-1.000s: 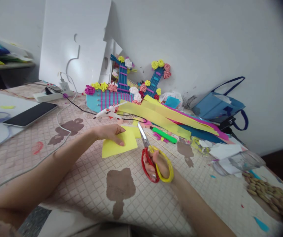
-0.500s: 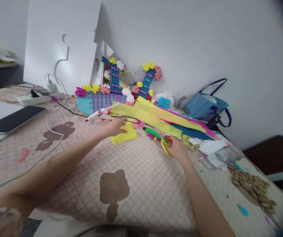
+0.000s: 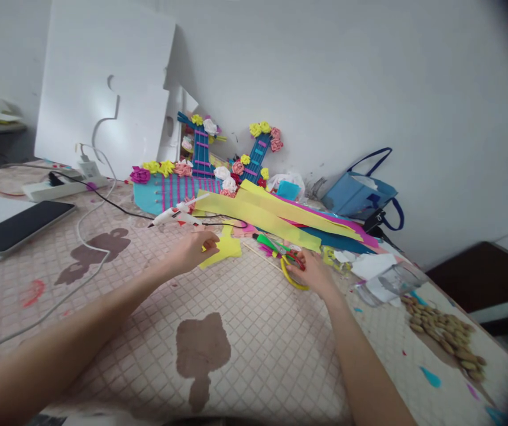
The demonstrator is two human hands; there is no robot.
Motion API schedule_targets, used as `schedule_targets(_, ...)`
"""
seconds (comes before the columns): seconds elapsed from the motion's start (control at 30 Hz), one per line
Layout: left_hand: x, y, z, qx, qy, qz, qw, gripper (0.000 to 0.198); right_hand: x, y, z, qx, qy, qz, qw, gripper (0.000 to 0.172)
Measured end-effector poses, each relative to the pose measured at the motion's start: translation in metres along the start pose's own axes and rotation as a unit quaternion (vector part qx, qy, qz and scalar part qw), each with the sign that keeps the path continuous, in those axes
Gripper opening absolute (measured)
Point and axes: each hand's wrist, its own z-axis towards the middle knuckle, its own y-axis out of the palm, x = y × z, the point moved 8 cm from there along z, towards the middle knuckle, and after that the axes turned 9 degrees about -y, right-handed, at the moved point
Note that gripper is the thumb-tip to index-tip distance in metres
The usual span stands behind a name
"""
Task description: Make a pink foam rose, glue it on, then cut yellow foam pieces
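My left hand (image 3: 195,251) has its fingers curled at the left edge of a small yellow paper piece (image 3: 230,248), which lies flat on the table. In my right hand (image 3: 314,271) is a pair of scissors (image 3: 293,280) with yellow and red handles, its blades pointing away to the left. A green object with a dark tip (image 3: 266,241) lies by the blades, beside a thin stick (image 3: 260,254). Just beyond my left hand, a white glue gun (image 3: 171,215) rests on its side with a black cord.
Long yellow paper strips (image 3: 258,218) lie behind the scissors. Two blue flower-trimmed decorations (image 3: 147,198) stand at the back. A phone (image 3: 20,226) and power strip (image 3: 52,188) are left; a blue bag (image 3: 360,194), plastic container (image 3: 382,285) and peanuts (image 3: 446,337) are right.
My left hand has drawn back a little to the left, and its spread fingers have curled at the paper's edge. In my right hand the scissors' handles have spread apart. The view has tilted slightly.
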Motion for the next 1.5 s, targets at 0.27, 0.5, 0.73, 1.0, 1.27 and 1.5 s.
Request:
schedule_targets(0.27,-0.002,-0.003,0.001,0.022,-0.011,-0.032,0.999,0.024,0.008,-0.016,0.041,0.035,-0.036,0.04,0.998,0.018)
schedule_targets(0.5,0.007,-0.007,-0.003,0.028,-0.008,-0.037,0.999,0.022,-0.004,0.0,0.11,0.012,-0.066,-0.025,0.997,0.02)
schedule_targets(0.73,0.012,-0.007,-0.006,0.014,-0.013,-0.027,0.999,0.02,-0.017,0.018,0.146,-0.02,-0.073,-0.048,0.996,0.011)
schedule_targets(1.0,0.003,0.001,-0.001,-0.029,-0.03,-0.125,0.991,0.024,-0.036,-0.04,0.15,0.029,-0.076,0.013,0.997,0.012)
schedule_targets(1.27,0.018,0.039,-0.02,-0.231,-0.166,-0.469,0.836,0.039,-0.106,-0.072,0.077,-0.048,-0.046,0.544,0.836,0.049)
schedule_targets(1.5,0.042,0.069,-0.035,-0.307,-0.213,-0.671,0.64,0.048,-0.144,-0.025,0.01,-0.091,0.029,0.732,0.675,0.011)
